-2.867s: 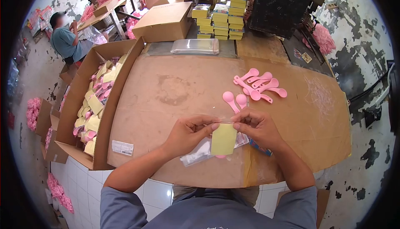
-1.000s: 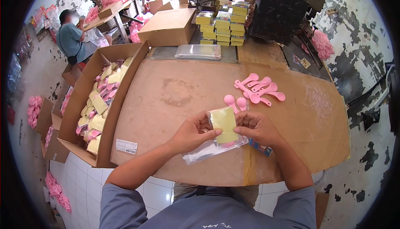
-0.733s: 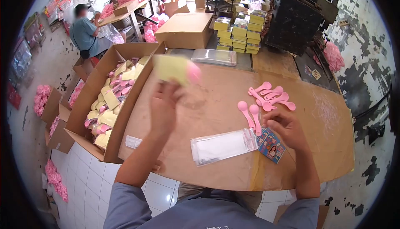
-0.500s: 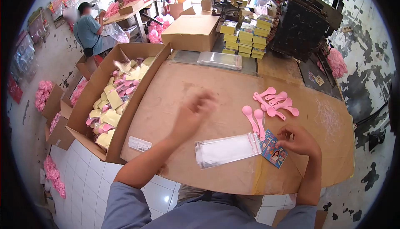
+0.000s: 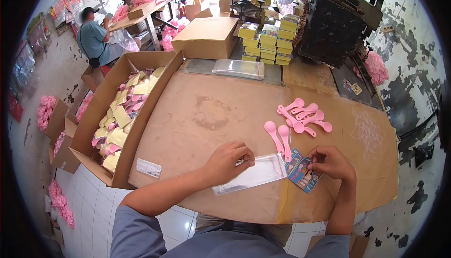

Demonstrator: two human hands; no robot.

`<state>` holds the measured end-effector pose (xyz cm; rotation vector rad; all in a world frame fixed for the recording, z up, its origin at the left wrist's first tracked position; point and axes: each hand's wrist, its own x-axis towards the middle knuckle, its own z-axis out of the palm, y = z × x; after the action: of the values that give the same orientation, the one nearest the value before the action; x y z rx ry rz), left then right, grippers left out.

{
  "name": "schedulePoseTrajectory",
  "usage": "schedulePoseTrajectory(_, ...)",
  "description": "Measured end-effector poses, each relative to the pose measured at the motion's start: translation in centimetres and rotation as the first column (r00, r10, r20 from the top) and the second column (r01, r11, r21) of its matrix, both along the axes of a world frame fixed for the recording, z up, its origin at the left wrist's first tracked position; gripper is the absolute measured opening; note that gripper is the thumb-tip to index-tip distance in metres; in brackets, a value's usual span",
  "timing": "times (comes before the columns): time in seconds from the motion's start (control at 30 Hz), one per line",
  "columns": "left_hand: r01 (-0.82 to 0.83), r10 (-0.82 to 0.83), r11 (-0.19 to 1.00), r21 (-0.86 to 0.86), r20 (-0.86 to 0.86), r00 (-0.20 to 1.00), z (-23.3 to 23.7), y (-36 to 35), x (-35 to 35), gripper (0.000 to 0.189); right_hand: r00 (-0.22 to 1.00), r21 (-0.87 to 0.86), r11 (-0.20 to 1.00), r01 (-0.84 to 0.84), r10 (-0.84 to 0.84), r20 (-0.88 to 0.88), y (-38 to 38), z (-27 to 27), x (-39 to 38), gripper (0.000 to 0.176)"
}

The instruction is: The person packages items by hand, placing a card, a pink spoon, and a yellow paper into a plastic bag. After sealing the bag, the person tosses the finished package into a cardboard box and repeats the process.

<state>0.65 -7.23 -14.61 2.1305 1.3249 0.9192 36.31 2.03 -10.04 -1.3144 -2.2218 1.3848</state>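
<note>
Open cardboard box (image 5: 148,119) at nine o'clock, full of yellow-card packets (image 5: 122,116). Left hand (image 5: 231,163) at six, half-open over clear bags (image 5: 256,176). Right hand (image 5: 332,162) at four, curled at printed cards (image 5: 305,178), grip unclear. Pink measuring spoons (image 5: 299,125) at three.

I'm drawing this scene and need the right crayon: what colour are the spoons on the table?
The spoons are pink, seen best in the head view.
</note>
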Motion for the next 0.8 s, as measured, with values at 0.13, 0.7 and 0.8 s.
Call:
schedulePoseTrajectory(0.13,-0.014,0.014,1.000,0.012,0.039,0.999,0.3,0.0,0.1,0.009,0.997,0.269,0.960,-0.075,0.068,0.035,0.2,0.2,0.6,0.019)
schedulePoseTrajectory(0.7,-0.048,0.043,0.994,0.096,0.058,0.997,0.2,-0.1,0.2,0.009,0.901,0.523,0.785,-0.331,0.427,-0.071,-4.4,-1.8,-7.9,0.015)
schedulePoseTrajectory(0.8,-0.092,0.092,0.996,-0.003,0.146,0.985,0.2,-0.4,0.0,0.009,0.897,0.558,0.761,-0.331,0.438,-0.065,-4.2,-1.9,-7.9,0.016)
